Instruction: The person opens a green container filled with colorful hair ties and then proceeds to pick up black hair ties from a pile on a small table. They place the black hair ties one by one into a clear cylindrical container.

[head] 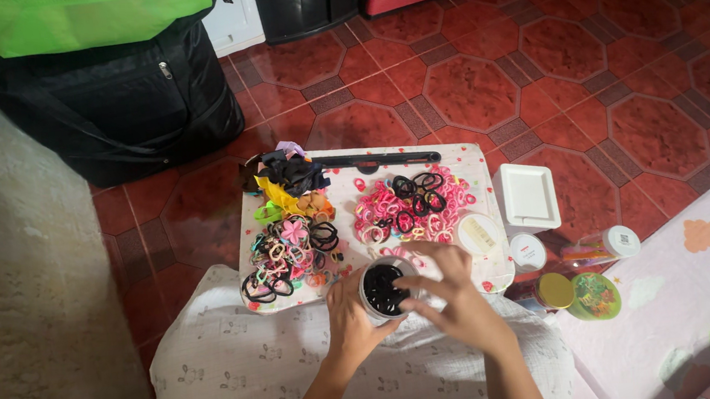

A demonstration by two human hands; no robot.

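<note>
The left hand (350,315) is grasping a small jar (383,289) of black hair ties. The right hand (453,298) is reaching its fingertips into the jar, just beside pink ties (411,207) on the surface (471,159).

Glossy red tile floor (584,77); clear smooth plastic jar (383,289) of matt black elastic hair ties (380,290); soft crinkled white cloth (242,380); black fabric bag (141,107).

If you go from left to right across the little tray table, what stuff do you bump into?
Mixed heap of colourful hair ties and clips → small round jar of black hair ties → pink and black pile of hair ties → white square lid → yellow-lidded jar → green round tin.
</note>
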